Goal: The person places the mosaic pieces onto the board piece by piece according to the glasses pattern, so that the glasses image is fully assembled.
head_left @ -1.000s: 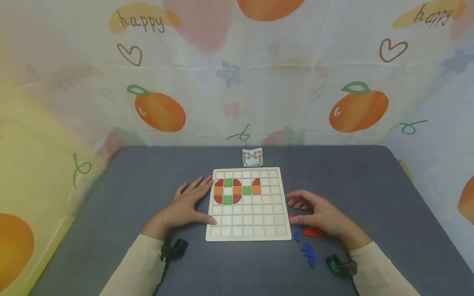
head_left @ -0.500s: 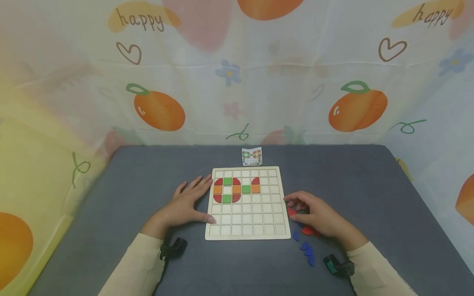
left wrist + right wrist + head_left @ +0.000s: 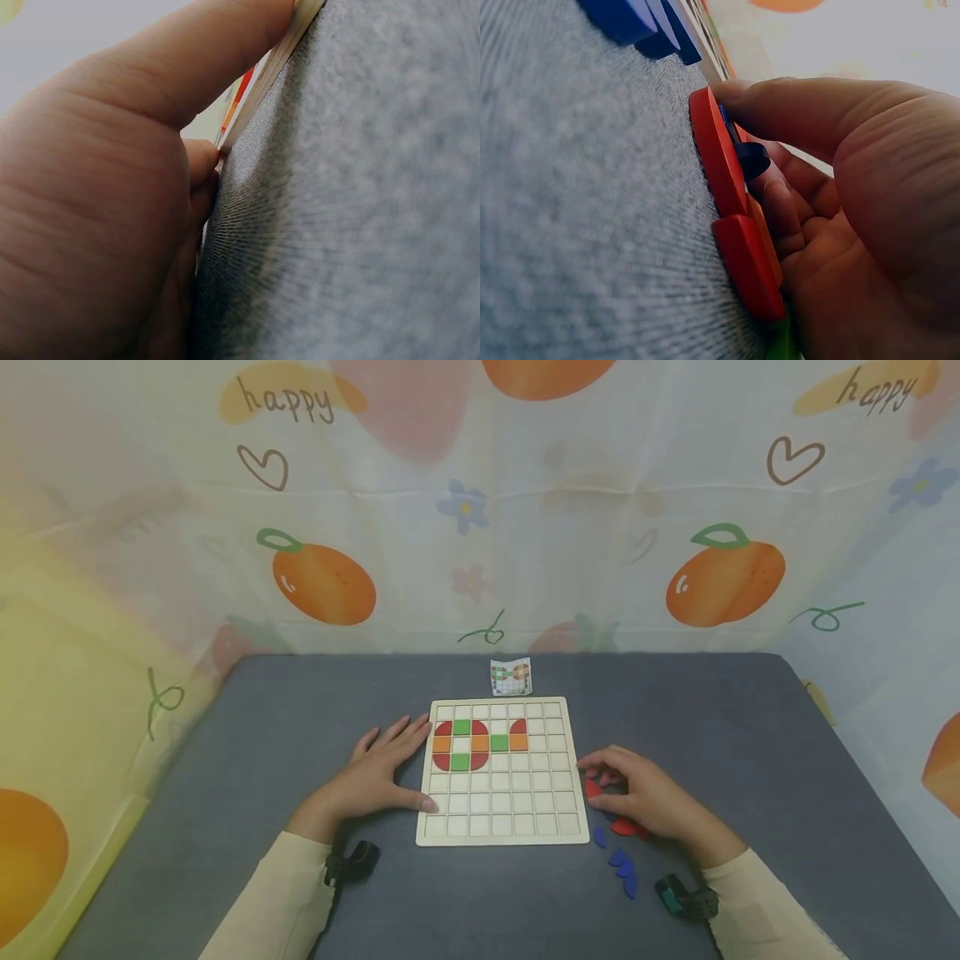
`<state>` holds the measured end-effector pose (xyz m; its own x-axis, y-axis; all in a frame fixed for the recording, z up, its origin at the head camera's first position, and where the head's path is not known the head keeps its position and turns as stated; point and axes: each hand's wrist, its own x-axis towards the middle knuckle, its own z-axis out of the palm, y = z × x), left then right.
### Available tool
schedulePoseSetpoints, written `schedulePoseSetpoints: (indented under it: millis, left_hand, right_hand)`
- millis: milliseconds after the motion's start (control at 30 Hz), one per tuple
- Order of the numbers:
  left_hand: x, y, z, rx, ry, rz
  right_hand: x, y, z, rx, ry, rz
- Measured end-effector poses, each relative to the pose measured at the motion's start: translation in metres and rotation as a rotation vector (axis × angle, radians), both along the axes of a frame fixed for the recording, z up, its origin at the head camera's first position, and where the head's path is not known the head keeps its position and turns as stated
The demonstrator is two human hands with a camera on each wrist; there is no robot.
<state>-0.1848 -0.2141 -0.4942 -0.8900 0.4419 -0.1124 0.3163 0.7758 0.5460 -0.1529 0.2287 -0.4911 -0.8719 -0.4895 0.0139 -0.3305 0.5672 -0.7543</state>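
In the head view a pale wooden grid board (image 3: 480, 827) lies mid-table. Red quarter-round, green square and orange square pieces fill several upper cells; one green tile (image 3: 498, 743) sits between the two groups. My left hand (image 3: 367, 785) is spread at the board's left side, thumb on its edge and fingertips at its upper left. Beside the right edge, my right hand (image 3: 645, 789) hovers low, fingers loosely bent, thumb and index apart around a red piece (image 3: 593, 787). In the right wrist view, red pieces (image 3: 718, 150) lie under the thumb, with a dark blue piece (image 3: 752, 160) behind.
A small pattern card (image 3: 511, 677) stands behind the board. Several blue pieces (image 3: 624, 867) lie right of the board's lower corner, near another red piece (image 3: 622, 828). Dark wrist cameras (image 3: 352, 864) are strapped on both forearms. A printed curtain hangs behind the grey table (image 3: 300, 693).
My right hand has moved slightly left toward the board's edge, and more of the red piece shows between thumb and index. The left hand keeps its place.
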Motion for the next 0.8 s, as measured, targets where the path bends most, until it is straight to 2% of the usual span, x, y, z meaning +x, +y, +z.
schedulePoseSetpoints:
  millis: [233, 600, 800]
  left_hand:
    - [-0.0003, -0.0002, -0.0005, -0.002, 0.005, -0.006]
    - [0.0000, -0.0005, 0.0001, 0.004, 0.003, -0.007]
    - [-0.0004, -0.0007, 0.0000, 0.006, 0.002, -0.009]
  right_hand:
    - [0.0024, -0.0013, 0.0021, 0.021, 0.019, -0.014]
    - [0.0019, -0.0052, 0.0013, 0.052, 0.120, -0.070]
    - [0.0008, -0.0025, 0.0015, 0.079, 0.146, -0.102]
